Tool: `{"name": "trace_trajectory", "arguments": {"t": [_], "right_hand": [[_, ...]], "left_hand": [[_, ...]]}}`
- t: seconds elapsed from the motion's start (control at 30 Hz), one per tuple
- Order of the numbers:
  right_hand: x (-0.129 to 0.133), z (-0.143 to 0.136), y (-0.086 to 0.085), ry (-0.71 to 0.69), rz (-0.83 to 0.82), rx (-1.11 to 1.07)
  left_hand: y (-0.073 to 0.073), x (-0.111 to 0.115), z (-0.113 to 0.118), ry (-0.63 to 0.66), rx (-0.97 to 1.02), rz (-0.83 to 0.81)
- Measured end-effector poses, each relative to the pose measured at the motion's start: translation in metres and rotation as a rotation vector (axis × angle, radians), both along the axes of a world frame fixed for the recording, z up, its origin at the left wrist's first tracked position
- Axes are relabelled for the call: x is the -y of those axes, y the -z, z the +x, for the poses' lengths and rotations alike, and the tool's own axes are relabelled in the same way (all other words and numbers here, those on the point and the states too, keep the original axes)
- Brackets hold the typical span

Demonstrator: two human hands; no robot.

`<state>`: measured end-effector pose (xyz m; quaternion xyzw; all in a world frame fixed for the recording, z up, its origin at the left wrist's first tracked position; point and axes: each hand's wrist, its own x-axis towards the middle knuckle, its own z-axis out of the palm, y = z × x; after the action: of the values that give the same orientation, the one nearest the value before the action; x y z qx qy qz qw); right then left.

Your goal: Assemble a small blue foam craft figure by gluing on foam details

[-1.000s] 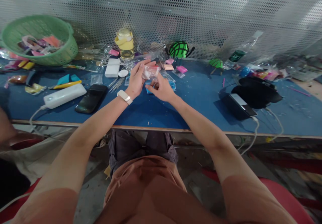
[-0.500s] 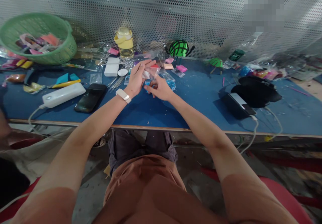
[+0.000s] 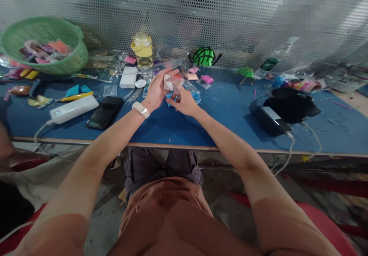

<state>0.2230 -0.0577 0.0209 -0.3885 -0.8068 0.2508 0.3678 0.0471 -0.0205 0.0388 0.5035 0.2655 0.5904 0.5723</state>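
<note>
My two hands meet over the blue table (image 3: pixel 184 127), near the middle. My left hand (image 3: pixel 157 90), with a white band on its wrist, has its fingers stretched out; a small white piece (image 3: pixel 168 83) rests against them. My right hand (image 3: pixel 184 99) is closed on a crinkled clear plastic bag (image 3: pixel 177 82), its thumb bent toward the left palm. Something blue (image 3: pixel 169 95) shows between the hands, partly hidden by the fingers. A round blue item (image 3: pixel 196 97) lies just behind my right hand.
Left are a green basket (image 3: pixel 82 56), a white power bank (image 3: pixel 74 109) and a black phone (image 3: pixel 104 112). Behind stand a yellow-topped cup (image 3: pixel 143 51) and a green-and-black ball-shaped figure (image 3: pixel 204 56). A black device (image 3: pixel 271 121) with a cable sits right. A person's arm (image 3: pixel 5 143) shows far left.
The white piece shows more clearly at my left fingers, and the clear bag has shifted slightly right. Both hands have otherwise barely moved.
</note>
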Motion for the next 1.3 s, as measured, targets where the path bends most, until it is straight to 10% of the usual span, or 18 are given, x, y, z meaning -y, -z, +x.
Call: {"name": "trace_trajectory", "arguments": {"t": [0.27,0.63,1.3], "right_hand": [[0.0,-0.002,0.002,-0.009,0.002,-0.02],[-0.005,0.0,0.003,-0.193,-0.197,-0.154],[0.0,0.002,-0.014,-0.111,-0.116,-0.094]], "left_hand": [[0.0,0.004,0.003,0.077,-0.014,-0.038],[0.003,-0.001,-0.006,-0.027,-0.206,0.137],[0.018,-0.022,-0.017,-0.365,-0.513,0.547]]}}
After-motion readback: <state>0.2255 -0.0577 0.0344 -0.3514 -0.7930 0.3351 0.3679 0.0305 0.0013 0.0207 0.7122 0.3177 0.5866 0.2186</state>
